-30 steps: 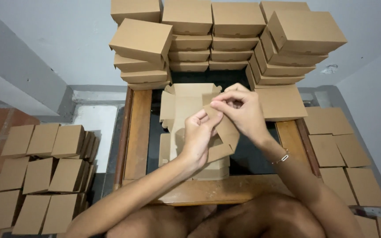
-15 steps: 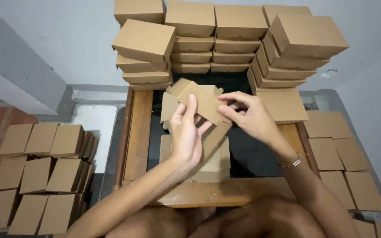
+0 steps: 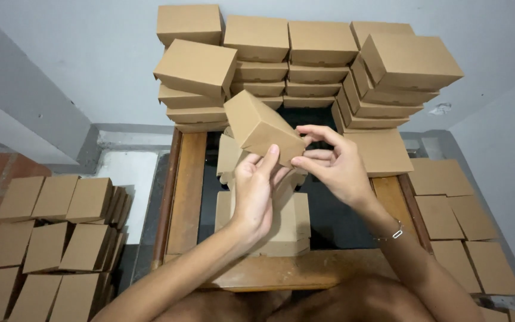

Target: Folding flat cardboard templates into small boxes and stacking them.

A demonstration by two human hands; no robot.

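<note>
In the head view, both hands hold one closed brown box (image 3: 262, 128), tilted, in the air above the table (image 3: 187, 191). The left hand (image 3: 256, 192) grips its lower edge from below; the right hand (image 3: 334, 166) pinches its right corner. Flat blanks (image 3: 269, 223) lie on the table's dark middle beneath. Stacked boxes (image 3: 317, 59) wall the far edge; rows of boxes (image 3: 49, 232) fill the floor on both sides.
</note>
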